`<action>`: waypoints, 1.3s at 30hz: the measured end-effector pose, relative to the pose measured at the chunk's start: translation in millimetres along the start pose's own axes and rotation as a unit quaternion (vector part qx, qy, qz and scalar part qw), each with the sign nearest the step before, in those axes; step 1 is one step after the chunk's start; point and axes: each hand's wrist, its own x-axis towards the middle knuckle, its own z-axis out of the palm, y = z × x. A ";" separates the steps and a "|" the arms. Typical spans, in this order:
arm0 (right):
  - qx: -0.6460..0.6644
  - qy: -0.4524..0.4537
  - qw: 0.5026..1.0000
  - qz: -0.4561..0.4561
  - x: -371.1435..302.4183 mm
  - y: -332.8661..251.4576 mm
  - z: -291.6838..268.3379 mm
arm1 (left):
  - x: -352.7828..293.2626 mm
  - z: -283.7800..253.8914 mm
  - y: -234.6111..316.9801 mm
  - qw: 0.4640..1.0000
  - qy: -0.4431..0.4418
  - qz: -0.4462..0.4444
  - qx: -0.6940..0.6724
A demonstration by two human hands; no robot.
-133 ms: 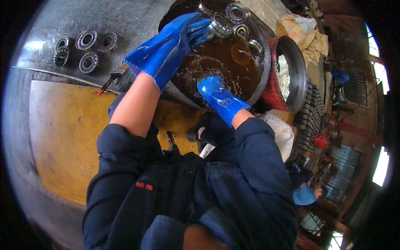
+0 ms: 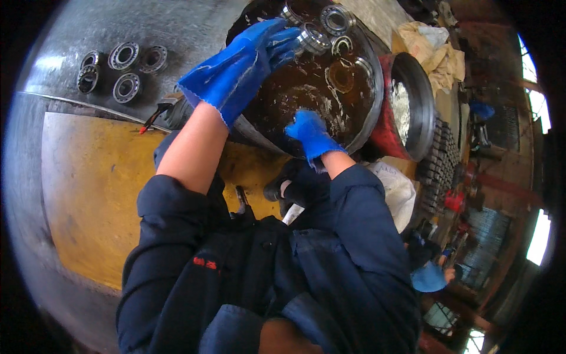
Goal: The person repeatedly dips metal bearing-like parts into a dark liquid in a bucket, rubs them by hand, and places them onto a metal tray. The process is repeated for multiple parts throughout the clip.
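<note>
The left hand (image 2: 262,50), in a long blue rubber glove with a jagged cuff, reaches up and to the right over the rim of a wide, round, dark metal drum (image 2: 374,103), its fingers extended close together and loosely bent; whether they grip anything cannot be told. Just beyond those fingertips, silver ring-shaped steel bearings (image 2: 316,40) sit inside the drum; contact with them is unclear. The bare left forearm (image 2: 191,147) slants up from a rolled navy sleeve (image 2: 171,203). Lower and to its right, the right hand (image 2: 310,128), in a matching glove, is bent inward over the dark brown liquid (image 2: 289,94), fingers bunched and turned out of sight, so its hold cannot be told. Well left of the left hand, five more steel bearings (image 2: 116,88) rest on a grey metal surface (image 2: 183,35). Right of the right hand stands a red, open-mouthed metal drum (image 2: 384,100).
</note>
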 end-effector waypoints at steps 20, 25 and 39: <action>0.287 0.008 0.957 0.047 -5.4 2.9 -3.6 | -2.6 -12.2 -3.2 0.998 -0.038 0.044 -0.004; -0.257 -0.095 0.959 -0.071 -1.9 -58.7 -35.5 | -0.5 -15.9 -0.9 1.000 -0.014 0.026 0.001; -0.025 0.006 0.981 0.191 -14.5 -39.9 -43.6 | -4.3 -5.8 11.2 0.999 0.032 -0.022 -0.034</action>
